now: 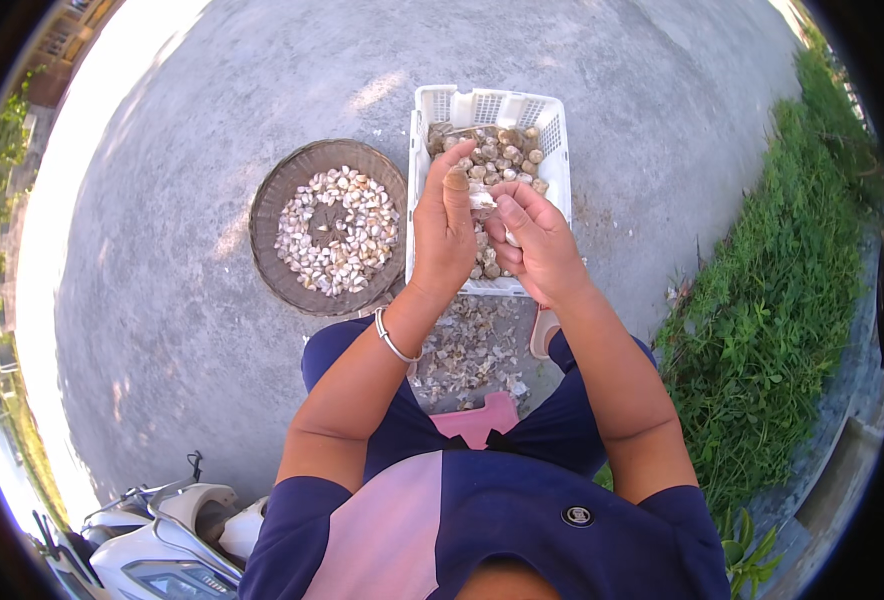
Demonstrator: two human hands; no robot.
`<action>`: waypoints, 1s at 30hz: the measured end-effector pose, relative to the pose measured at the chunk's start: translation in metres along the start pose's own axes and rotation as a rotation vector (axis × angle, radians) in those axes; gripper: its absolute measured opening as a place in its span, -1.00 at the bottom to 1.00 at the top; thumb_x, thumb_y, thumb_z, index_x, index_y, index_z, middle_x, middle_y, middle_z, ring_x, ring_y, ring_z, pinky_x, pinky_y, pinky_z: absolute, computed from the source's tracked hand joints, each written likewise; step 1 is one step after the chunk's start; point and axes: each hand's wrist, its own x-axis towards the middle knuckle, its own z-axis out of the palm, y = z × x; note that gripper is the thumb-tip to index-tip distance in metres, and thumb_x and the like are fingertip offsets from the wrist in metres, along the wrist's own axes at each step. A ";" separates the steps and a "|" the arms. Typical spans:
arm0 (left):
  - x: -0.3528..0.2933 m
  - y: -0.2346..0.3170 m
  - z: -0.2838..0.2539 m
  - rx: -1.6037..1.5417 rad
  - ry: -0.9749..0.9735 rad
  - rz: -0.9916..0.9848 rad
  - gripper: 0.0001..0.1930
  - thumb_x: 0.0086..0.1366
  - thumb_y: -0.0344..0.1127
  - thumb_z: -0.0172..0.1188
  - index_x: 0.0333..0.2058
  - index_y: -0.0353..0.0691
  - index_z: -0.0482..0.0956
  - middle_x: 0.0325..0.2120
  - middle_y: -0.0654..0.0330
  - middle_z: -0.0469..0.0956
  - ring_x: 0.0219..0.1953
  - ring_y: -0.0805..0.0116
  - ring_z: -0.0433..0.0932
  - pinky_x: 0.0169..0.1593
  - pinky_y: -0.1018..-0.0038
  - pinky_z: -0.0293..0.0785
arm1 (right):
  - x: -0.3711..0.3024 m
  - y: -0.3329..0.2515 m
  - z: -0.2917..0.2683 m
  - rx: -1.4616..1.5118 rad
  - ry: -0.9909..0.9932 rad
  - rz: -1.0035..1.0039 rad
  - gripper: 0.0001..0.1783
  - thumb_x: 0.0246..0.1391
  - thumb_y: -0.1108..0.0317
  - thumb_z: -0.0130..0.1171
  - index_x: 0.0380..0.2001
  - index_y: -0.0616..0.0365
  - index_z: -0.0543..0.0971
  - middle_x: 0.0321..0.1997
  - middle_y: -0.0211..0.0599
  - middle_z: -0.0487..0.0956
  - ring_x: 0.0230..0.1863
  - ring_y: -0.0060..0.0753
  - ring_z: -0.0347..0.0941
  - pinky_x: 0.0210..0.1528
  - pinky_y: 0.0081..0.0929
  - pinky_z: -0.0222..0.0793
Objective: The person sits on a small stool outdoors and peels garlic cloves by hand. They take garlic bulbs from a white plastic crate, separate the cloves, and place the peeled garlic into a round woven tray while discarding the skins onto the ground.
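Note:
Over a white plastic crate (422, 190), my two hands meet at a partly broken garlic bulb (481, 197) with papery white skin. My left hand (447, 225) holds it between thumb and fingers, the index finger stretched upward. My right hand (540, 245) is closed, thumb and index finger pinching at the bulb's edge. A pale piece that looks like a garlic clove (511, 239) shows among the right fingers. Whole garlic bulbs (512, 150) lie in the crate below, partly hidden by my hands. To the left, a round woven basket (267, 240) holds loose garlic cloves (347, 265).
Garlic skins (467, 345) litter the concrete ground (182, 280) between my feet, in front of a pink stool (487, 415). Green plants (762, 280) border the right side. A white motor scooter (162, 540) stands at the lower left.

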 end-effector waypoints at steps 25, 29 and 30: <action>-0.005 0.011 -0.003 0.350 -0.086 0.217 -0.54 0.42 0.00 -0.25 0.10 -0.16 0.35 -0.58 0.21 0.51 -0.59 0.47 0.48 -0.51 0.54 0.37 | -0.002 -0.009 -0.011 0.411 -0.120 0.204 -0.75 0.07 0.53 0.00 -0.14 0.20 0.39 -0.34 -0.38 0.39 -0.50 -0.72 0.23 -0.65 -0.84 0.01; -0.006 0.016 -0.004 0.321 -0.086 0.115 -0.49 0.42 0.04 -0.29 0.08 -0.21 0.37 -0.47 0.22 0.52 -0.58 0.60 0.41 -0.51 0.61 0.33 | -0.002 -0.010 -0.006 0.363 -0.121 0.190 -0.76 0.08 0.53 -0.01 -0.14 0.19 0.39 -0.35 -0.40 0.39 -0.50 -0.73 0.22 -0.64 -0.81 0.01; -0.006 0.016 -0.004 0.315 -0.073 0.141 -0.49 0.42 0.04 -0.29 0.08 -0.22 0.37 -0.47 0.22 0.52 -0.58 0.60 0.41 -0.51 0.61 0.33 | -0.002 -0.011 -0.005 0.357 -0.126 0.191 -0.77 0.08 0.53 -0.01 -0.15 0.19 0.39 -0.35 -0.40 0.39 -0.50 -0.73 0.22 -0.64 -0.81 0.00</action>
